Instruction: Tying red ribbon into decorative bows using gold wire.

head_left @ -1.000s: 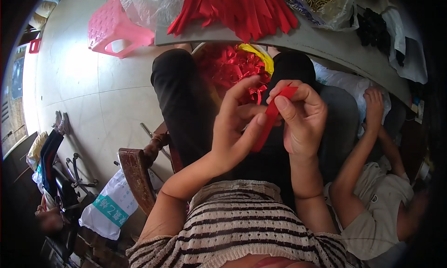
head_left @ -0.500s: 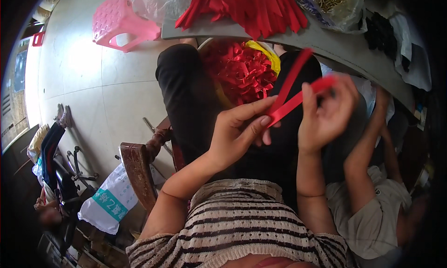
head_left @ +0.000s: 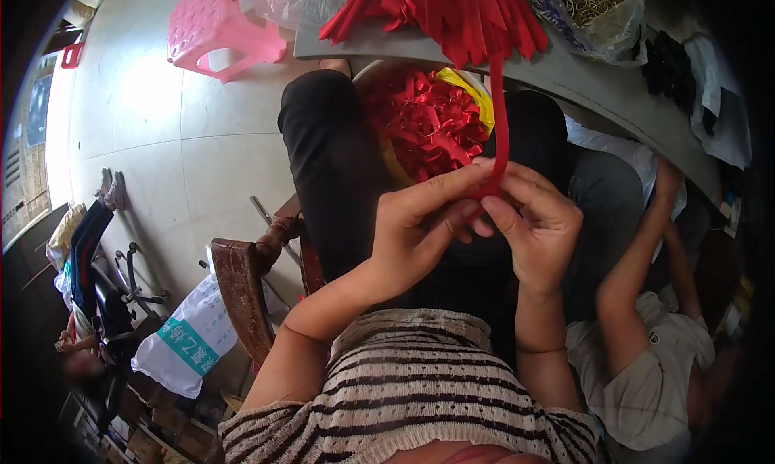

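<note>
Above my lap, a red ribbon [head_left: 500,117] is pinched between both hands, one length of it rising toward the table edge. My left hand [head_left: 432,218] closes thumb and fingers on it from the left. My right hand [head_left: 537,226] grips it from the right, fingertips meeting those of the left; the folded part between them is mostly hidden. Beyond my hands, between my knees, a round container [head_left: 363,73] is heaped with red ribbon pieces [head_left: 428,125], a yellow bag [head_left: 471,89] showing at its rim. A bundle of long red ribbons [head_left: 448,16] hangs over the table edge.
The grey table [head_left: 565,75] curves across the front, bearing a clear bag of gold-coloured rings [head_left: 593,0] and black items [head_left: 670,68]. A pink stool [head_left: 218,32] stands left. A wooden chair arm [head_left: 242,282] is beside me. Another person [head_left: 646,359] sits close on my right.
My right hand has come left and down to meet the left hand. The ribbon's loose end now stands nearly upright, where before the ribbon was stretched out between the hands.
</note>
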The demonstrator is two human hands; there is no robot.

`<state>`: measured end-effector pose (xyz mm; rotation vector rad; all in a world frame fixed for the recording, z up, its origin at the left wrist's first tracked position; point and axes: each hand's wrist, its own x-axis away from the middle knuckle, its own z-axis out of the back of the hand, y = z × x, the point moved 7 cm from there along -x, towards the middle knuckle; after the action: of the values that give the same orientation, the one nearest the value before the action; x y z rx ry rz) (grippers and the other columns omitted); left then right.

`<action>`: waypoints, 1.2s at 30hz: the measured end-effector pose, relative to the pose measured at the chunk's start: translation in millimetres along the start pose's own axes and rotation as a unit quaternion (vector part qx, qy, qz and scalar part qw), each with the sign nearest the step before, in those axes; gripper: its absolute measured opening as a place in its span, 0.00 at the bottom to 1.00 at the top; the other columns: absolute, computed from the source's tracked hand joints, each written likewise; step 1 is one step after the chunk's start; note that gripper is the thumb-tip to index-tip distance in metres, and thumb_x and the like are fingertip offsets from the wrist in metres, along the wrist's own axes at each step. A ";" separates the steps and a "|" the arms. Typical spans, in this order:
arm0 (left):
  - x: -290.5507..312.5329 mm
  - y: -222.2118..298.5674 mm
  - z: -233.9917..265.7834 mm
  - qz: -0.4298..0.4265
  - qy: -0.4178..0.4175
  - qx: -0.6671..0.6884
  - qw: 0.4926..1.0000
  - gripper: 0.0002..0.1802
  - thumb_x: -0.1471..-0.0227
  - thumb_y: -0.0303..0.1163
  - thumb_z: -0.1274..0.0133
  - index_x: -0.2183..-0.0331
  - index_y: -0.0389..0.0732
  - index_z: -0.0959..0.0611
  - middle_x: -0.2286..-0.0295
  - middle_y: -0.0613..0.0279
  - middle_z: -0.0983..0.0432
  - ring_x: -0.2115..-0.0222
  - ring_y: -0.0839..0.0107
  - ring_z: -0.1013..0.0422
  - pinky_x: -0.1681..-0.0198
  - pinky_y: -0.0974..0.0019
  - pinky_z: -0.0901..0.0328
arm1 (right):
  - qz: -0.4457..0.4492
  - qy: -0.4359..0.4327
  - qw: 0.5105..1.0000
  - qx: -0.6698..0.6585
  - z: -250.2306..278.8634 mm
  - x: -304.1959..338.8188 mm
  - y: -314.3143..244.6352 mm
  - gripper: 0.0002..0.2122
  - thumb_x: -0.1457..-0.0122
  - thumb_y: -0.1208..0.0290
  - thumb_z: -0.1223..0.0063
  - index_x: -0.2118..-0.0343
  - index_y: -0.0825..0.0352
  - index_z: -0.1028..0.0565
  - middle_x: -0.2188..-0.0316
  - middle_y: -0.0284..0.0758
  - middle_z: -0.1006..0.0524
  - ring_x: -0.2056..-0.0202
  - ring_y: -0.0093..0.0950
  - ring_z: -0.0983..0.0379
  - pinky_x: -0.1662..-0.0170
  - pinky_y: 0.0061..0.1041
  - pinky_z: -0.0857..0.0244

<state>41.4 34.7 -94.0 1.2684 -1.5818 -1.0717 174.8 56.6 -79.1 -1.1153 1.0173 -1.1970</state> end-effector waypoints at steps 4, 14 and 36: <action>-2.9 9.1 7.0 -0.024 0.040 -0.065 0.997 0.22 0.49 0.17 0.52 0.51 0.36 0.29 0.71 0.60 0.24 0.76 0.81 0.29 0.73 0.79 0.34 | 0.014 -0.073 0.997 -0.019 -0.3 -3.5 -9.4 0.08 0.58 0.81 0.39 0.72 0.71 0.22 0.65 0.38 0.23 0.63 0.28 0.26 0.61 0.24 0.32; -10.7 -11.6 3.0 0.137 -0.101 0.071 0.983 0.13 0.57 0.17 0.43 0.65 0.33 0.24 0.71 0.64 0.27 0.69 0.80 0.30 0.66 0.77 0.34 | 0.290 -0.013 0.897 0.334 -0.2 10.9 -57.1 0.11 0.62 0.81 0.40 0.71 0.65 0.22 0.73 0.32 0.29 0.67 0.27 0.29 0.62 0.31 0.35; -10.9 -29.7 21.2 0.165 0.084 0.295 0.937 0.04 0.55 0.25 0.41 0.75 0.38 0.21 0.77 0.67 0.26 0.76 0.80 0.31 0.69 0.77 0.36 | 0.307 -0.132 0.937 0.100 -2.6 -13.6 -53.0 0.06 0.58 0.81 0.41 0.74 0.69 0.22 0.75 0.35 0.26 0.74 0.31 0.28 0.72 0.24 0.34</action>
<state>31.3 44.1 -129.6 1.3571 -1.9680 -0.2664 161.8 68.4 -27.2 -0.6937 0.9144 -0.6092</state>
